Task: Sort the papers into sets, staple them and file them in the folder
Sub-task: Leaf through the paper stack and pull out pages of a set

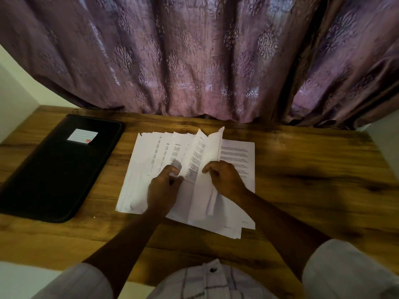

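Papers lie fanned on the bench, spread under and beyond both grips, so the step in hand looks like sorting: nothing seems gathered into a set yet, and no stapler is in view. The right grip pinches one lifted sheet near its lower edge, thumb against curled fingers, and the sheet stands curled and nearly upright just beyond and inboard of that grip. The left grip, close beside the right, has its fingers curled and appears to pinch the edge of the fanned sheets, pinning them from its side. Further printed pages lie flat outboard of the right grip. The black folder rests closed, well outboard of the left grip. The next move probably calls for drawing the lifted sheet free without dragging its neighbours, then laying it with its matching pages.
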